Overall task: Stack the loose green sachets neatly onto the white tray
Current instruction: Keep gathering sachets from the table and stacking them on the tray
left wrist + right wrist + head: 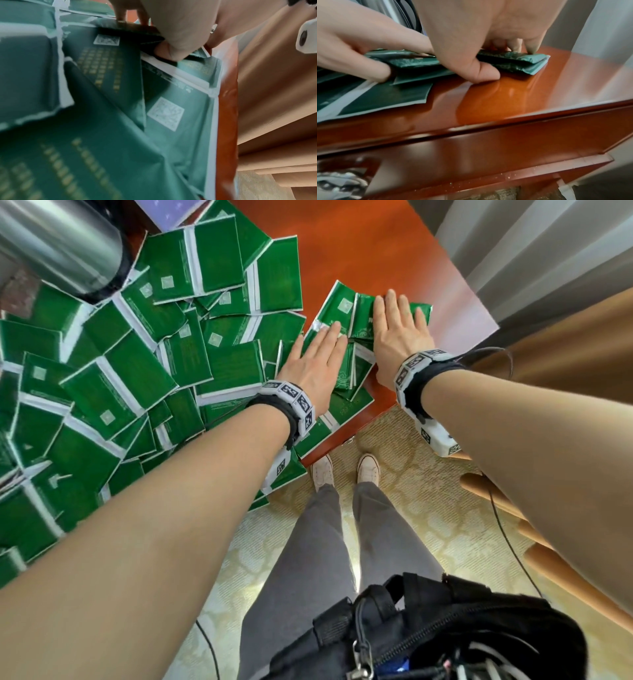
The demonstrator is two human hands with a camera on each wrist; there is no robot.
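Many loose green sachets (137, 354) with white seams lie in a messy pile over the left of the orange-brown table (359, 251). A small stack of green sachets (346, 313) sits near the table's front right corner. My left hand (325, 337) lies over its left part, fingers straight on top. In the left wrist view the thumb (164, 51) is tucked under the sachets. My right hand (394, 316) covers the right part of the stack (513, 59), fingers (530, 48) over the far edge and thumb (488, 75) against the near edge. No white tray is in view.
A shiny metal cylinder (58, 241) stands at the back left, over the pile. The table's front edge (488, 121) runs just below the hands. Pale curtains (531, 241) and brown wooden furniture (565, 344) are to the right. A black bag (445, 628) hangs at my waist.
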